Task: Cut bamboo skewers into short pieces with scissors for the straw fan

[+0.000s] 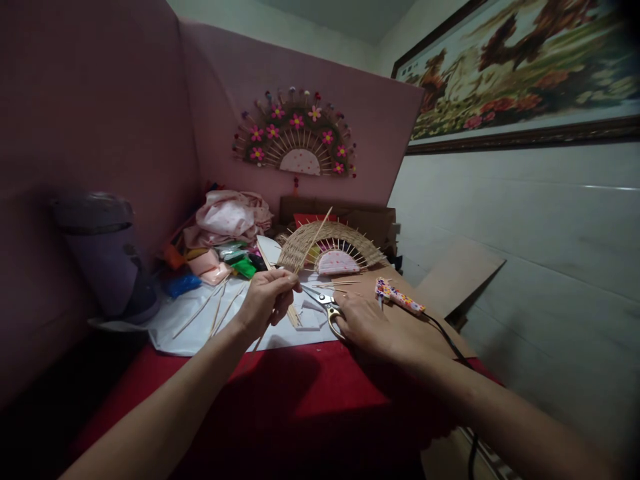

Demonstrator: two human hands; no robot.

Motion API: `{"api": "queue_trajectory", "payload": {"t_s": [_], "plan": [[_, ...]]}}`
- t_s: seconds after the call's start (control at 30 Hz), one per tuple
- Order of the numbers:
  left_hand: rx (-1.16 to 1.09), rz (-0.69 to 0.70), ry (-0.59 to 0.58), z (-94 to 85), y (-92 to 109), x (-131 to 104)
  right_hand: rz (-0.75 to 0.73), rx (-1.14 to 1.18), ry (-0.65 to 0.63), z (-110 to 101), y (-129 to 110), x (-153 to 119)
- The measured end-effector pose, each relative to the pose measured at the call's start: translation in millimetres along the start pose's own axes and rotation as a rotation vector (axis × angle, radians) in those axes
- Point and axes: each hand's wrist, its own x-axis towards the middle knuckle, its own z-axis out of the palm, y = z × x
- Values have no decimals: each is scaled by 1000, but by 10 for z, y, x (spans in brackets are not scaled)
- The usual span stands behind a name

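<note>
- Red-covered tabletop [320, 387]: a fan [369, 248] sits far centre, woven band [296, 248] and pale base [339, 263] formed, stick ends bare.
- Right hand [364, 323] holds scissors [325, 299] near centre.
- Left hand [266, 298], grip narrow, pinches a thin stick [321, 227]; loose sticks [199, 312] lie left, unattached.

The widest way in for a hand is low over the front of the red cloth [310, 400], where its surface lies bare. Farther back, the upright woven fan [330, 243] blocks a straight reach to the rear. On the left, the tall purple container [113, 260] and the heap of colored packets [210, 263] stand in the way; on the right, the flower-patterned tool [400, 297] and its black cord [453, 343] cross the cardboard [420, 333].
</note>
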Motion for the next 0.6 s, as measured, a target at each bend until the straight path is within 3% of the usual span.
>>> {"api": "queue_trajectory", "payload": {"t_s": [0.07, 0.13, 0.27, 0.33, 0.4, 0.6], "plan": [[127, 32, -19, 31, 13, -29, -31, -63, 28, -30, -24, -35], [284, 101, -22, 58, 24, -58, -56, -96, 135, -120, -59, -87], [717, 422, -7, 76, 21, -99, -206, -27, 609, -394, -139, -161], [931, 551, -14, 67, 3, -110, -305, -25, 780, -514, -164, -149], [1091, 632, -9, 55, -22, -113, -380, -59, 817, -590, -168, -105], [1345, 732, 93, 35, -78, -92, -503, -119, 696, -627, -85, 28]]}}
